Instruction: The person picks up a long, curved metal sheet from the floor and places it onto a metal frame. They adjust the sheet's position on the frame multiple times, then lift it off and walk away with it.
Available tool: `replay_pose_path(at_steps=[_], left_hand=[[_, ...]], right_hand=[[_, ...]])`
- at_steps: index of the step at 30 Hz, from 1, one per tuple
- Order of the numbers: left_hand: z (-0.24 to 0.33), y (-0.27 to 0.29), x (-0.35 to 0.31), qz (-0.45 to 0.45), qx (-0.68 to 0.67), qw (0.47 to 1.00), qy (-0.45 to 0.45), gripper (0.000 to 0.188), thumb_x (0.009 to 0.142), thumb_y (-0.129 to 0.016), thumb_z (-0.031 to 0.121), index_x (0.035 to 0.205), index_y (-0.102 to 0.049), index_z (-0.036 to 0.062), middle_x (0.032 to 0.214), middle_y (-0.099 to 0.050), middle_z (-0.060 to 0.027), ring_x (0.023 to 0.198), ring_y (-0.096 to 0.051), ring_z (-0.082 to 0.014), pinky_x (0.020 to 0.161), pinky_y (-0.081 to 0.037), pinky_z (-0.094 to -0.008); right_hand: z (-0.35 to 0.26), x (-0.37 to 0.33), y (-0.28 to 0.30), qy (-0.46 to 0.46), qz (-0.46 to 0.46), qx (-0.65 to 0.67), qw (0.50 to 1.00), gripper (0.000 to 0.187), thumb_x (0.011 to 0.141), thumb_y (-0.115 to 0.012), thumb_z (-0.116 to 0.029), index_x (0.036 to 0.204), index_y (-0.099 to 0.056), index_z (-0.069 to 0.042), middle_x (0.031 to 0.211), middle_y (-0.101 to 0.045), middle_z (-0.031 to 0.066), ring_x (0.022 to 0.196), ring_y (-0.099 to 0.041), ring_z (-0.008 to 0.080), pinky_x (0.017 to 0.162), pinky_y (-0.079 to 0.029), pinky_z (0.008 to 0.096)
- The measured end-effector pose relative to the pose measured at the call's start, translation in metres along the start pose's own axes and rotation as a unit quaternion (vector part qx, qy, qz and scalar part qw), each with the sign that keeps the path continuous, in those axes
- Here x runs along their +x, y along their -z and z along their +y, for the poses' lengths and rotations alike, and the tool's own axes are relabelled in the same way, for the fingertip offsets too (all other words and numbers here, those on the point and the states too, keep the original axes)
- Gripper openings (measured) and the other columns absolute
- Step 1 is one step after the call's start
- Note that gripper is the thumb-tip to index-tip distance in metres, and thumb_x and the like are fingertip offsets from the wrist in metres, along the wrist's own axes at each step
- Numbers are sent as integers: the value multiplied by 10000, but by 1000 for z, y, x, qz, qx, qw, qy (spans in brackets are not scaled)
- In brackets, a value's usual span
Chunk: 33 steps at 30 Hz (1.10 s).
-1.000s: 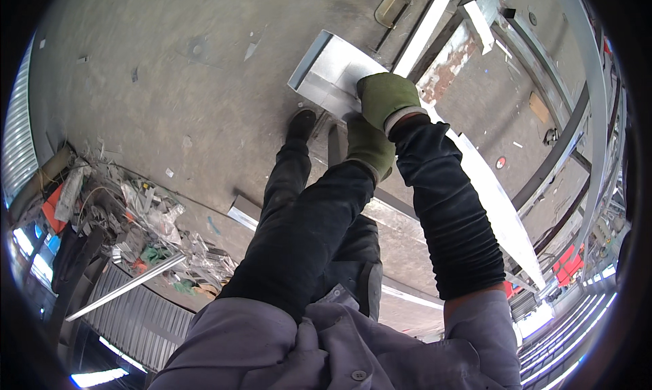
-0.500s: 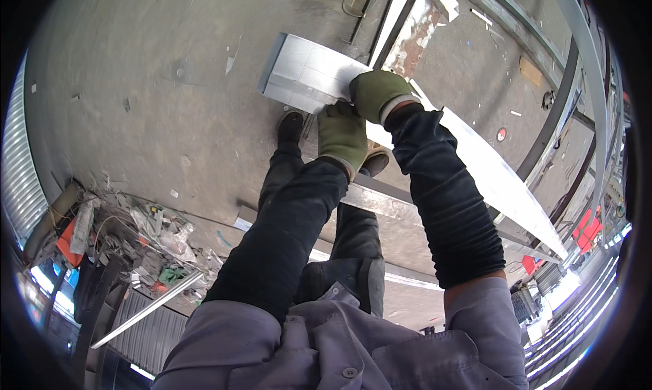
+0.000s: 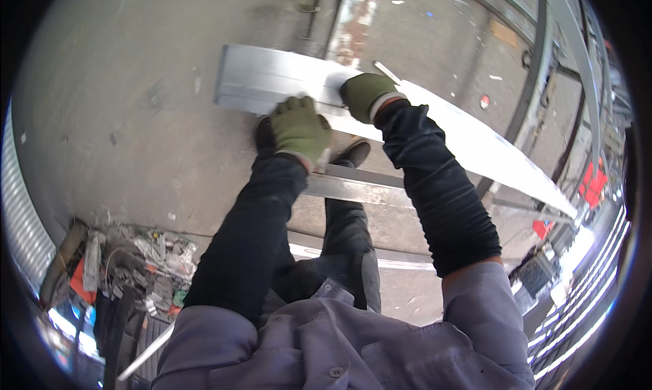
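A long silver sheet-metal strip (image 3: 272, 67) with fold lines slants across in front of me, from its cut end on the left to far right. My left hand (image 3: 299, 128), in a green work glove, lies at its near edge with fingers stretched over the metal; the palm side is hidden. Farther right, my right hand (image 3: 370, 95), gloved alike, is curled round the strip, its fingertips hidden under the glove. A metal bar (image 3: 360, 190) runs below the strip, across my legs.
A rusty, paint-worn beam (image 3: 353, 27) stands beyond the strip. Metal frame bars (image 3: 536, 84) rise at the right. Scrap and debris (image 3: 146, 268) lie piled at lower left. A cardboard piece (image 3: 504, 33) rests on the floor.
My left hand has slid left along the near edge, apart from my right hand, and its fingers have straightened. The strip and the whole view have shifted.
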<state>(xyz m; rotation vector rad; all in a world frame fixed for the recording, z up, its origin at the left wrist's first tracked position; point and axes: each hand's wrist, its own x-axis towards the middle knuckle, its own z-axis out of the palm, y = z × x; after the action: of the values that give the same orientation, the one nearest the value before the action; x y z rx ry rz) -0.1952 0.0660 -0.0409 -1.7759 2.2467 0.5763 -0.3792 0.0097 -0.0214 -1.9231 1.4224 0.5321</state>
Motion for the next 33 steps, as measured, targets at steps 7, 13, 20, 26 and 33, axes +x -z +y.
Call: replay_pose_path(at_steps=[7,13,20,26,33], left_hand=[[11,6,10,-41,0,998,50,637,866,-704,607,1129,-641,30,1113,-682,-216,1053,-673,-408,904,-526,-536],[17,11,17,-83,46,992,79,681,867,-713,614,1197,-636,23,1194,-682,-234,1110,-674,-420,960,-529,-528],[21,13,17,-79,63,991,82,693,886,-704,609,1225,-629,10,1192,-682,-246,1108,-669,-445,945,-530,-526],[14,6,17,-50,67,994,65,740,901,-696,606,1313,-613,-3,1234,-685,-242,1121,-678,-424,967,-530,-505],[22,13,20,-93,75,989,85,772,901,-704,597,1354,-604,-20,1251,-686,-249,1133,-685,-404,985,-527,-484]], right_hand=[[61,-60,-28,-80,-17,25,996,211,879,-623,-138,990,-797,-97,984,-776,151,964,-746,376,815,-587,470],[124,-125,-48,-145,-29,30,988,194,876,-642,-138,965,-806,-85,961,-777,160,945,-752,373,802,-589,461],[214,-197,-83,-187,-32,16,982,180,854,-667,-126,959,-808,-88,968,-778,166,957,-752,378,815,-591,472],[275,-246,-106,-224,-61,17,973,187,862,-657,-104,976,-804,-80,985,-777,174,972,-750,380,826,-590,470],[317,-284,-127,-268,-46,21,962,196,873,-636,-102,974,-804,-86,993,-780,165,976,-751,374,834,-592,465]])
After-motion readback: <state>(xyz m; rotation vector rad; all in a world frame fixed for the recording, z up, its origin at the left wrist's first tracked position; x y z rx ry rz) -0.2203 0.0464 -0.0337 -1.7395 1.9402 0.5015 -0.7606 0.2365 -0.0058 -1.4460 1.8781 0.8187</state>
